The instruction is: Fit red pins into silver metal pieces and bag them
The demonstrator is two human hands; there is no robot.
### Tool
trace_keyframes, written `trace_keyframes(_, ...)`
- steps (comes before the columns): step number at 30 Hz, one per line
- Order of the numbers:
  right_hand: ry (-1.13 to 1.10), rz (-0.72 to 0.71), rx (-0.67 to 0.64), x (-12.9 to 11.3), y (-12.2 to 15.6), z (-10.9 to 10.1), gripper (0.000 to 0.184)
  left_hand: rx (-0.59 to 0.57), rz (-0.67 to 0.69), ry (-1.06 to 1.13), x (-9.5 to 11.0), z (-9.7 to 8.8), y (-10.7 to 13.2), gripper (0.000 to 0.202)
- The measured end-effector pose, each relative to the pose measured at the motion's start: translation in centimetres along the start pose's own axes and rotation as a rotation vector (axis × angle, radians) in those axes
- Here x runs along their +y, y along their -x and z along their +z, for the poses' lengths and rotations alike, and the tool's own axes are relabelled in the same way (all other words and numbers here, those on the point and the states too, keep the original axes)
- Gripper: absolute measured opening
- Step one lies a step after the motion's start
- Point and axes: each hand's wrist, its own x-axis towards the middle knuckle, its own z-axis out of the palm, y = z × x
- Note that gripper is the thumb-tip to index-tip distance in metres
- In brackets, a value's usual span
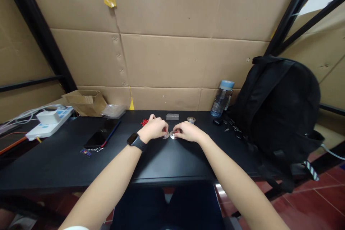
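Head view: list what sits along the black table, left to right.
Power strip, phone, left hand, right hand, water bottle, backpack.

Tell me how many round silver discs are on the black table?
3. One disc lies at the fingertips of the left hand, a second beside it at the right hand, a third farther back, near the grey block. The hands may hide more.
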Motion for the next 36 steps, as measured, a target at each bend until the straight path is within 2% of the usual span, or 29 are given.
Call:
trace_keyframes(5,0.211,0.082,-0.049,-0.8,0.0,-0.4,0.018,0.025,-0.011,-0.044,0.5,-0.1,0.1,0.017)
trace_keyframes(10,0.338,0.124,-0.080,-2.1,0.2,-0.7,0.016,-0.005,-0.055,-0.123,0.4,-0.6,0.5,0.018)
trace_keyframes(13,0.347,0.105,-0.047,-2.2,0.2,-0.6,0.014,0.001,-0.064,-0.130,0.3,-0.6,0.5,0.020)
trace_keyframes(16,0.314,0.126,0.061,-1.4,0.2,-0.5,0.013,0.088,-0.087,-0.034,0.2,-0.3,0.2,0.018)
trace_keyframes(19,0.217,0.179,0.219,-0.1,-0.1,-0.6,0.012,0.223,-0.220,0.119,-0.1,0.2,-0.3,0.016)
trace_keyframes(22,0.034,0.157,0.398,1.0,-0.4,-0.9,0.009,0.346,-0.324,0.239,-0.4,1.0,-0.9,0.014)
trace_keyframes(27,-0.247,0.101,0.596,0.9,-1.0,-0.5,0.010,0.520,-0.273,0.430,-0.7,2.6,-1.8,0.010)
trace_keyframes(31,-0.359,0.068,0.602,0.4,-1.2,0.1,0.013,0.580,-0.173,0.574,-0.5,3.4,-2.3,0.011)
trace_keyframes(36,-0.678,0.106,0.497,0.2,-1.2,0.5,0.022,0.606,-0.153,0.607,-0.3,3.6,-2.3,0.010)
